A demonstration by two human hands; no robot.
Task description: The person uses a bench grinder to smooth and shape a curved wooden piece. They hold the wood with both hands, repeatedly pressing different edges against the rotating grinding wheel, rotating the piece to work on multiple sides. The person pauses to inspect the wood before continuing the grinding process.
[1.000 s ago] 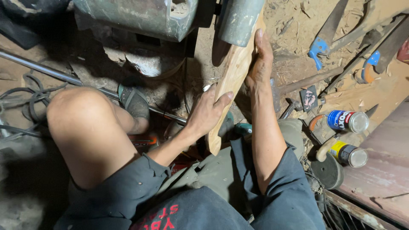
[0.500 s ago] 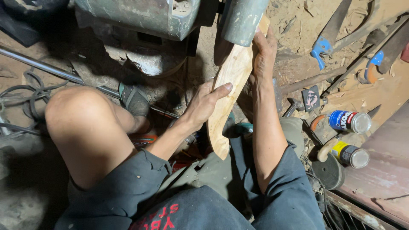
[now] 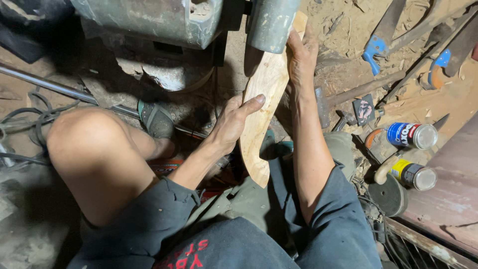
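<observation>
Two cans lie on their sides on the floor at the right: a blue can (image 3: 409,135) and, just below it, a yellow-banded can (image 3: 412,174), both with pale metal ends toward the camera; what they hold cannot be seen.

The plank (image 3: 266,99) is a long, pale piece of bare wood with a smooth face, a gently curved outline and a rounded lower end. It stands tilted between the knees, its upper end tucked beside the grey drum (image 3: 273,22) of a scuffed metal machine (image 3: 149,20).

The left hand (image 3: 233,122) is closed around the plank's left edge at mid-length, thumb laid across the face. The right hand (image 3: 302,52) grips the plank's upper right edge near the drum, fingers wrapped behind the wood.

The floor is packed dirt littered with wood chips. A metal rod (image 3: 69,92) runs across the left side, passing a sandalled foot (image 3: 157,119), with dark cables (image 3: 30,119) coiled beyond the bare knee. To the right lie a hammer (image 3: 343,97), blue-handled tools (image 3: 376,47) and a dark disc (image 3: 389,195), crowding that side. A reddish board (image 3: 448,194) bounds the lower right corner. The plank's lower end hangs free above the lap, with little room either side.
</observation>
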